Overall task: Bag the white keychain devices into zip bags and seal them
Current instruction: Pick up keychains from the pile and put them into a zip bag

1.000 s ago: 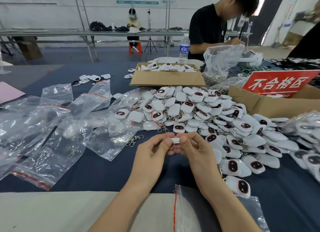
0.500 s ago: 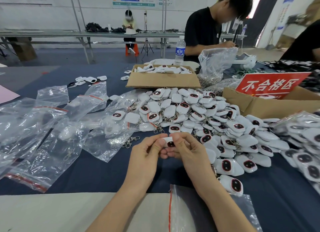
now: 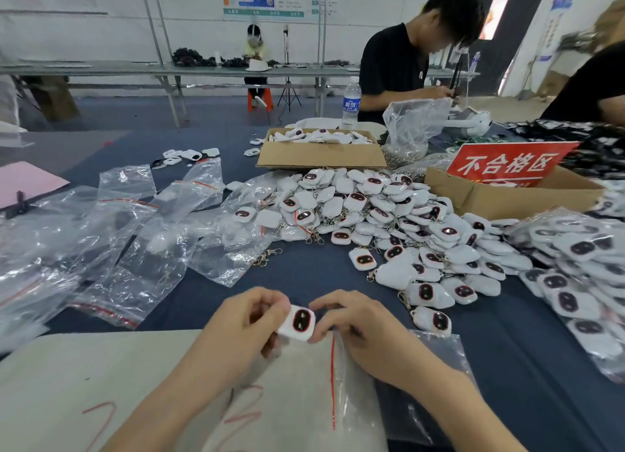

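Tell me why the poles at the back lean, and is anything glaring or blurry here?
Head view: the wide-angle lens tilts the metal poles and stretches the edges. In the same view, the empty zip bags throw white glare. The left hand, right hand and held keychain device look slightly soft, and shadows are faint.

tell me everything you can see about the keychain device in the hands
The keychain device is a small white rounded-square shell, glossy like plastic, with a dark oval face ringed in red turned to the camera. Slightly tilted, it is pinched at its left edge by the left hand and at its right edge by the right hand, just above the red zip strip of a clear zip bag, not inside it. No chain shows.
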`<state>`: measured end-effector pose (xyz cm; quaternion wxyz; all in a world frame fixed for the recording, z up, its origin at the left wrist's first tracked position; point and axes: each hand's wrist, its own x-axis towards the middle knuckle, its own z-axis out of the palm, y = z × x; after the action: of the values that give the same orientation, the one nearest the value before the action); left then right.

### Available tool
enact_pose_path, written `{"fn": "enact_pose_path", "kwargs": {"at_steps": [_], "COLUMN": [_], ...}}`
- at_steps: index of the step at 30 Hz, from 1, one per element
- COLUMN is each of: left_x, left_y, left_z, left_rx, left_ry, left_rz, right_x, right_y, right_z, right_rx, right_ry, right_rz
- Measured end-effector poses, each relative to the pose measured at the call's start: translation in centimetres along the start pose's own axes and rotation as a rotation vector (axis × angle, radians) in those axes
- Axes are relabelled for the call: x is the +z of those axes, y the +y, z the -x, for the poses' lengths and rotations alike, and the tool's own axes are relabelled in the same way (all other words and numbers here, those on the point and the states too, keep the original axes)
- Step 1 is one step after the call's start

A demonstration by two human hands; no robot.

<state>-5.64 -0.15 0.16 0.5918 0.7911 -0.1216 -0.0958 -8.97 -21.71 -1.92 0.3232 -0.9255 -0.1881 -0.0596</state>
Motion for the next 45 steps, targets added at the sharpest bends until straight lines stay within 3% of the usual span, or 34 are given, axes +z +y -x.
{"fn": "enact_pose_path", "kwargs": {"at_steps": [8, 14, 18, 20, 24, 27, 30, 33, 37, 39, 41, 45], "left_x": [1.6, 3.4, 3.4, 3.3, 3.0, 2.1, 1.0, 0.8, 1.9, 2.8, 3.7, 5.2], "left_y": [0.5, 2.0, 2.7, 2.5, 1.6, 1.4, 1.1, 1.0, 0.9, 1.1, 1.4, 1.4], "left_z": [3.0, 3.4, 3.5, 3.6, 3.7, 3.5, 2.2, 0.5, -1.8, -2.7, -3.6, -4.4], "left_rx": [-0.050, 0.008, 0.023, -0.001, -0.077, 0.013, 0.078, 0.055, 0.045, 0.042, 0.048, 0.061], "left_ry": [-0.175, -0.161, -0.346, -0.396, -0.360, -0.183, 0.026, 0.097, 0.122, 0.117, 0.097, -0.001], "left_rz": [-0.073, -0.177, -0.233, -0.145, 0.029, 0.046, -0.008, 0.040, 0.093, 0.134, 0.196, 0.290], "right_x": [1.0, 0.3, 0.2, 0.2, 0.3, -0.2, -1.7, -2.8, -3.0, -3.1, -2.9, -2.1], "right_y": [-0.4, -1.7, -2.4, -2.5, -2.6, -2.3, -0.6, 0.4, 0.9, 0.9, 0.7, -0.1], "right_z": [0.4, -0.2, -0.7, -1.0, -1.3, -1.2, -1.4, -1.4, -1.5, -1.3, -1.5, -3.3], "right_rx": [0.064, 0.214, 0.249, 0.281, 0.297, 0.276, 0.394, 0.620, 0.587, 0.561, 0.539, 0.434], "right_ry": [0.218, 0.350, 0.410, 0.428, 0.376, 0.368, 0.412, 0.197, 0.147, 0.253, 0.371, 0.535], "right_rz": [-0.035, -0.052, -0.049, -0.056, -0.038, -0.047, 0.262, 0.486, 0.570, 0.359, -0.049, -0.632]}}
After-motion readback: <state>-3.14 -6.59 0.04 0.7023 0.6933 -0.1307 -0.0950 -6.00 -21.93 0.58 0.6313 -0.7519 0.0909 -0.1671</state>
